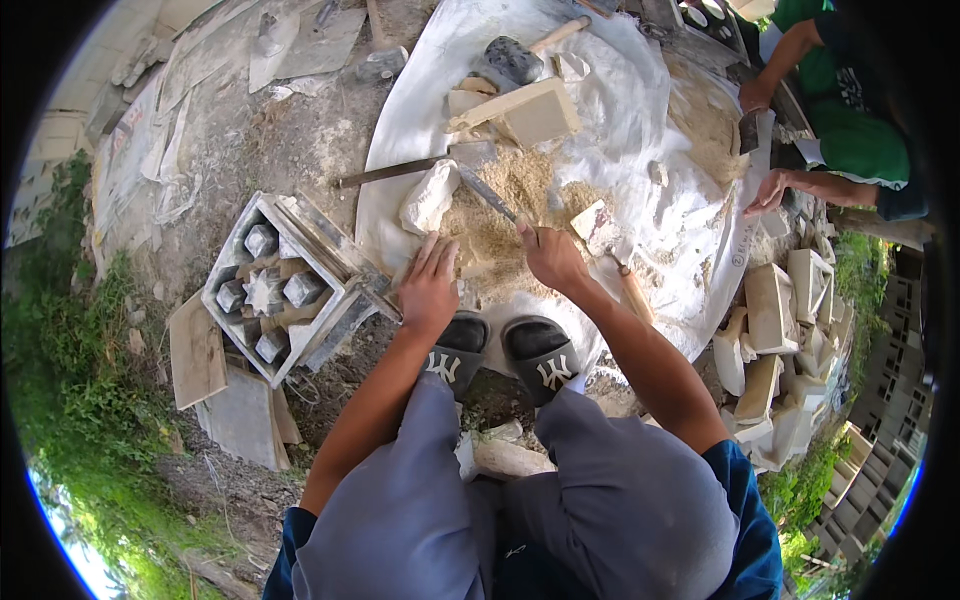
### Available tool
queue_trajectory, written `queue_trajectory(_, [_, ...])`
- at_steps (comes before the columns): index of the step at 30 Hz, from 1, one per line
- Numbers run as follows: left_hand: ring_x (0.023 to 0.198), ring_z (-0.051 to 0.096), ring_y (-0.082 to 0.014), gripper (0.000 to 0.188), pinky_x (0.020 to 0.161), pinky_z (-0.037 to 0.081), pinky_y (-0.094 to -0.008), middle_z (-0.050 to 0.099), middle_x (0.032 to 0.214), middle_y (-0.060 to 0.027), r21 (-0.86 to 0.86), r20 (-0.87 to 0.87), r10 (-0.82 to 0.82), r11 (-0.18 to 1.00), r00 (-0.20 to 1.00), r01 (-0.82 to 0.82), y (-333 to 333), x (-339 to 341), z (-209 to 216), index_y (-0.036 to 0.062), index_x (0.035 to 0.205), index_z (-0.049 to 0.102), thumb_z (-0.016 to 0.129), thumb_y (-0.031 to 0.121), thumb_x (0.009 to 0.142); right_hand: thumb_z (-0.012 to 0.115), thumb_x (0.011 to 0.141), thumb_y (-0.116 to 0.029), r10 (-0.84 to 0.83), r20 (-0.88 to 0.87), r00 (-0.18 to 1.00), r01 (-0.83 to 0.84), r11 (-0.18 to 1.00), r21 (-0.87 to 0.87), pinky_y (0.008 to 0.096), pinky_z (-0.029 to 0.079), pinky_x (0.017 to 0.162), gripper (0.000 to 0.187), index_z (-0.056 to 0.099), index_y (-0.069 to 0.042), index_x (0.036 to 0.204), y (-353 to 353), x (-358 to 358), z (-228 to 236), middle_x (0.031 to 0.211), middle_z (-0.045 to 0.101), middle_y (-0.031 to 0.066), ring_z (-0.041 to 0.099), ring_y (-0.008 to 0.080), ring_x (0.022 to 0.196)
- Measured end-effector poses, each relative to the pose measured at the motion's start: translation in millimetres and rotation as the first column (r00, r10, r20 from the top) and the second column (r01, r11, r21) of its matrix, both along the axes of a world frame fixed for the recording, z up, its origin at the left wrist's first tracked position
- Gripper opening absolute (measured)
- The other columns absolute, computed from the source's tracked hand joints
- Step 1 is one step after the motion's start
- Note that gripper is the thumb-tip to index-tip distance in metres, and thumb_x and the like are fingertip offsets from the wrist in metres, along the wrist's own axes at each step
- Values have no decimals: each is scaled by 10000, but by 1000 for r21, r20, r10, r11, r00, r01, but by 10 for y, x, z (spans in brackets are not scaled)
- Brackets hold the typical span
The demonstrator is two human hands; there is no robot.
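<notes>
My right hand is closed around the lower end of a long, narrow metal tool, which slants up and left over a heap of tan crumbs. The exact kind of tool is unclear. My left hand lies palm down, fingers stretched out, on dusty pale material just below a white stone lump. Touching the lump's upper end is a tool with a dark handle and a flat metal head. Right of my right hand lie a pale broken piece and a wooden-handled tool.
A white sheet spreads under the work, bearing a hammer and a cream slab. At left stands a box-shaped mould with a star pattern. Cream blocks pile at right. Another person's hands are at upper right.
</notes>
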State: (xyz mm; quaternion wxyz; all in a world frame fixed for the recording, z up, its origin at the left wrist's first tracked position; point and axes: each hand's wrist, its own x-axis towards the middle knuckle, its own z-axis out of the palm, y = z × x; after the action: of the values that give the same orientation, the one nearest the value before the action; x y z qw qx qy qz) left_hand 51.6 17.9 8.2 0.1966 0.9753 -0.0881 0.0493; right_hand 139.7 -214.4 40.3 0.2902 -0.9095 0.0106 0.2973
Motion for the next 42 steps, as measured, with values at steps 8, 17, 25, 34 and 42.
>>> queue_trajectory(8, [1443, 469, -255, 592, 1154, 433, -390, 622, 1409, -75, -20, -13, -18, 1000, 1000, 18, -62, 8, 59, 85, 1361, 611, 730, 54, 782, 373, 1086, -509, -23, 106, 994, 11, 993, 118, 603, 489, 833, 658, 685, 45, 917, -77, -130, -154, 863, 647, 381, 633, 569, 891])
queue_trajectory(17, [1463, 441, -297, 585, 1200, 376, -456, 610, 1420, -113, -67, -55, -14, 998, 998, 10, -37, 13, 72, 33, 1368, 595, 649, -2, 787, 381, 1092, -491, -103, 204, 974, 50, 966, 253, 600, 469, 779, 647, 646, 52, 862, -15, -200, -95, 816, 619, 376, 604, 573, 852])
queue_trajectory(25, [1486, 397, -334, 584, 1220, 347, -472, 587, 1444, -114, -26, -53, -3, 1000, 999, 1, -31, -14, 78, 39, 1378, 585, 674, 23, 801, 397, 1081, -543, -77, 126, 989, 49, 977, 209, 579, 467, 763, 697, 639, 60, 830, -136, -189, -81, 751, 597, 360, 608, 552, 812])
queue_trajectory(34, [1491, 375, -375, 686, 1202, 358, -472, 572, 1462, -87, 66, -70, 33, 997, 997, -29, 7, -15, 85, 82, 1423, 563, 740, 55, 761, 388, 1087, -517, 30, 64, 998, -33, 998, 56, 586, 497, 785, 686, 686, 59, 863, 10, 16, 126, 787, 643, 363, 647, 544, 835])
queue_trajectory(42, [1494, 371, -365, 742, 1188, 375, -463, 542, 1503, -66, 77, -89, 16, 997, 996, -9, -122, 0, 47, 115, 1457, 532, 780, 88, 759, 383, 1086, -516, 3, 129, 992, -14, 996, 84, 602, 479, 815, 667, 681, 51, 899, -135, -136, -187, 823, 646, 372, 652, 545, 866])
